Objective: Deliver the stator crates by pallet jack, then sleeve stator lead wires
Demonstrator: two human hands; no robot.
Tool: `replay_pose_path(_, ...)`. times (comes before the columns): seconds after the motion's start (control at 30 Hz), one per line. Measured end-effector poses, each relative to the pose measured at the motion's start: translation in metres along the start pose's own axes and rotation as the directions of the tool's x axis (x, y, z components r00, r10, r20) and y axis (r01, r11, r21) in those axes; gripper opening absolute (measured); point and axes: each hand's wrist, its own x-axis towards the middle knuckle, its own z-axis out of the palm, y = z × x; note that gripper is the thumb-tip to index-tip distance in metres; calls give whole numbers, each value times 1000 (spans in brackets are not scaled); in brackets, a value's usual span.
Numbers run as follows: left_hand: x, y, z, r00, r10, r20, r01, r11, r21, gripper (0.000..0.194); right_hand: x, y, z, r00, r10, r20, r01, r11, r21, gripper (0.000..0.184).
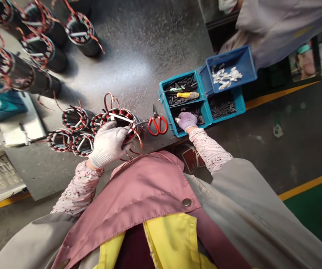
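My left hand [109,144], in a white knitted glove, rests curled over the near side of a motor stator [134,116] wound with red-brown wire. A white strip lies across the stator's opening, and wire ends hang from its right side. My right hand [187,121], in a pale purple glove, reaches into the near-left compartment of a blue parts bin [173,129]. Short black tubes [200,116] lie there; its fingers are bent down among them, and the tips are hidden. Red-handled scissors [158,125] lie between the stator and the bin.
Smaller stators [83,144] stand left of my left hand, and several larger ones [82,33] at the far left. A yellow-handled tool [188,95] lies in the bin's far-left compartment. A blue tray [209,69] of white pieces sits on the bin. A person's grey sleeve [275,30] is behind it.
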Motion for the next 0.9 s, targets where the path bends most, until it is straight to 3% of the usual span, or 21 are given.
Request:
replay_pose_path(0.2,2,2,-1,999,-25,29,26,1000,-18,46,-3,-7,11,996,-8,-86,7,1000,-7,39)
replay_pose_path(0.33,3,3,-2,999,-25,23,25,1000,-5,48,-4,-9,5,996,-19,-92,17,1000,-20,36)
replay_pose_path(0.4,3,3,-1,1000,-18,19,18,1000,2,48,-9,-2,-3,989,4,-145,3,999,54,30)
replay_pose_path(0.47,2,3,0,1000,-10,19,10,1000,3,49,-18,9,-11,971,66,-230,-4,966,257,24)
replay_pose_path(0.5,2,2,0,1000,-5,20,5,1000,2,49,-24,13,-14,962,90,-258,24,913,408,22)
replay_pose_path(0.57,2,2,1,1000,-2,17,2,1000,-5,50,-37,14,-17,962,71,-264,143,693,707,21)
replay_pose_path(0.63,2,3,0,1000,-10,18,10,1000,-8,49,-50,3,-17,966,-61,-253,254,427,868,23)
replay_pose_path(0.7,2,4,-1,999,-17,27,17,1000,-7,49,-61,-17,-13,935,-245,-258,320,264,910,26)
replay_pose_path(0.8,1,5,-2,999,-11,35,12,1000,-11,49,-70,-45,-8,886,-414,-210,309,189,932,35)
replay_pose_path(0.9,0,4,-1,1000,-7,18,7,1000,-21,45,-69,-59,-4,908,-395,-143,217,148,965,34)
